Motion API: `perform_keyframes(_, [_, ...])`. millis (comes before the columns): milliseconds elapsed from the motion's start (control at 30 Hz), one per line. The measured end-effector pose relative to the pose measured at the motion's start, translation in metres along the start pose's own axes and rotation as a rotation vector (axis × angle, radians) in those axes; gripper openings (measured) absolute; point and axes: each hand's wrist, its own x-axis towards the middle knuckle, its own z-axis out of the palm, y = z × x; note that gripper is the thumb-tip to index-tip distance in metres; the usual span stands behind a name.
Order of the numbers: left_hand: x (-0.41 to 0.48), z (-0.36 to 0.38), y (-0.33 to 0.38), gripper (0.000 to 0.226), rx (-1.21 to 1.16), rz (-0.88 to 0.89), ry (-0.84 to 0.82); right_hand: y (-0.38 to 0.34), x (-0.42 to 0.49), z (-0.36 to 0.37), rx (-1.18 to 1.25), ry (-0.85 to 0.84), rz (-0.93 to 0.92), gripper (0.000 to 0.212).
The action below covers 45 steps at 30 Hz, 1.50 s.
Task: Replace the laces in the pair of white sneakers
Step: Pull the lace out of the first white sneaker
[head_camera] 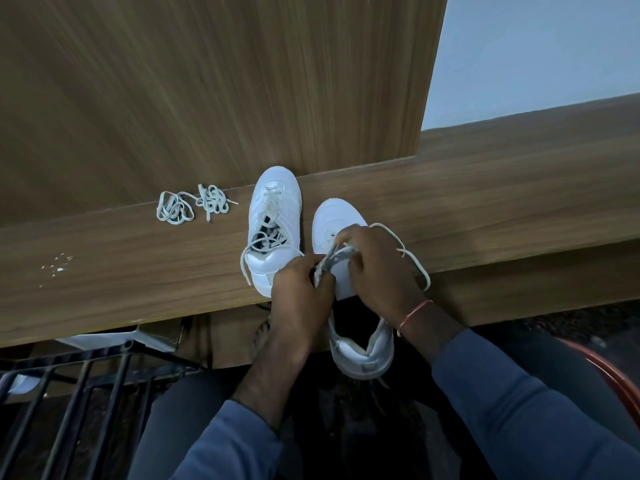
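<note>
we have a single view, worn on the head, looking forward and steeply down from above the lap. it faces the desk (138,271) edge and the wooden panel (173,98) behind. it sits close: the left hand (301,289) and right hand (377,271), pinching a lace (428,279) at the near sneaker (332,216), fill the lower middle.

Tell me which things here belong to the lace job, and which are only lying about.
Job: sneaker in hand, gripped by the left hand; its lace, pinched by the right hand; second sneaker; loose laces on the table.
Lying about: white specks; black metal frame; red rim.
</note>
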Motion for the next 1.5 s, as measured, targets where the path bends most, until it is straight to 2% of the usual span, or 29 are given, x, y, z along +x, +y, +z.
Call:
perform_keyframes(67, [-0.001, -0.001, -0.002, 0.031, 0.003, -0.002, 0.001, -0.005, -0.001, 0.004, -0.085, -0.048, -0.097, 0.044])
perform_keyframes(100, [-0.001, -0.001, -0.003, 0.027, 0.006, -0.003, 0.002, -0.004, -0.002, 0.005, -0.121, -0.046, -0.104, 0.044])
perform_keyframes(267, [0.0, -0.001, -0.004, 0.015, 0.026, 0.018, 0.022, 0.007, -0.006, 0.01, -0.33, -0.077, -0.178, 0.014])
perform_keyframes(333, [0.0, -0.001, -0.003, 0.015, 0.008, 0.023, 0.018, 0.011, -0.006, 0.013, -0.318, -0.082, -0.199, 0.014])
perform_keyframes(400, [0.0, -0.003, -0.003, 0.016, -0.005, 0.027, 0.015, 0.01, -0.003, 0.01, -0.09, -0.055, -0.147, 0.012])
perform_keyframes(467, [0.0, -0.003, -0.002, 0.019, -0.005, 0.025, 0.012, 0.007, 0.0, 0.003, 0.185, -0.007, -0.009, 0.007])
perform_keyframes(533, [0.0, -0.002, -0.001, 0.02, 0.003, 0.016, 0.011, 0.002, 0.002, -0.006, 0.465, -0.033, 0.153, 0.011])
perform_keyframes(600, [-0.001, -0.002, 0.0, 0.019, 0.029, 0.018, 0.014, 0.0, 0.004, -0.011, 0.545, -0.057, 0.213, 0.016])
perform_keyframes(667, [-0.001, -0.002, 0.0, 0.017, 0.053, 0.044, 0.024, 0.001, 0.008, -0.013, 0.319, -0.093, 0.151, 0.021])
perform_keyframes(767, [0.0, -0.003, -0.001, 0.026, 0.044, 0.059, 0.033, -0.005, 0.014, -0.017, -0.29, -0.204, 0.027, 0.019])
perform_keyframes(833, [0.0, -0.003, -0.001, 0.027, 0.028, 0.049, 0.034, -0.01, 0.015, -0.022, -0.42, -0.235, -0.073, 0.016])
perform_keyframes(900, [0.001, -0.003, -0.001, 0.023, 0.013, 0.029, 0.045, -0.007, 0.015, -0.024, -0.196, -0.191, -0.07, 0.017])
perform_keyframes(1000, [0.002, -0.003, -0.002, 0.016, -0.006, -0.004, 0.059, -0.005, 0.013, -0.03, 0.65, -0.126, 0.229, 0.024])
perform_keyframes(1033, [0.002, -0.002, -0.002, 0.016, -0.008, -0.008, 0.053, -0.005, 0.012, -0.033, 0.855, -0.117, 0.302, 0.023])
perform_keyframes(1067, [0.002, -0.001, -0.002, 0.016, -0.004, -0.003, 0.045, -0.006, 0.011, -0.037, 0.892, -0.125, 0.322, 0.02])
perform_keyframes(1100, [0.001, -0.001, -0.002, 0.016, 0.008, 0.006, 0.04, -0.007, 0.009, -0.04, 0.764, -0.151, 0.293, 0.017])
perform_keyframes(1167, [0.001, -0.001, -0.002, 0.016, 0.022, 0.018, 0.051, -0.001, 0.01, -0.039, 0.21, -0.264, 0.123, 0.015])
perform_keyframes(1200, [0.001, -0.001, -0.001, 0.016, 0.015, 0.018, 0.054, 0.003, 0.01, -0.037, -0.076, -0.267, 0.036, 0.018])
perform_keyframes(1233, [0.002, -0.001, -0.001, 0.017, 0.007, 0.016, 0.054, 0.004, 0.011, -0.035, -0.252, -0.258, -0.015, 0.018])
perform_keyframes(1267, [0.002, -0.002, -0.001, 0.017, 0.003, 0.015, 0.052, 0.004, 0.011, -0.034, -0.292, -0.239, -0.027, 0.018])
perform_keyframes(1333, [0.002, -0.001, -0.001, 0.019, 0.003, 0.01, 0.043, 0.002, 0.011, -0.031, -0.119, -0.19, -0.021, 0.015])
perform_keyframes(1367, [0.002, -0.001, -0.001, 0.02, 0.0, 0.004, 0.039, -0.001, 0.012, -0.032, 0.08, -0.146, 0.043, 0.015])
perform_keyframes(1467, [0.001, 0.0, -0.001, 0.022, 0.0, -0.005, 0.041, -0.016, 0.014, -0.042, 1.143, -0.082, 0.368, 0.016])
perform_keyframes(1500, [0.001, 0.0, -0.001, 0.021, 0.001, -0.002, 0.046, -0.017, 0.014, -0.045, 1.321, -0.055, 0.413, 0.017])
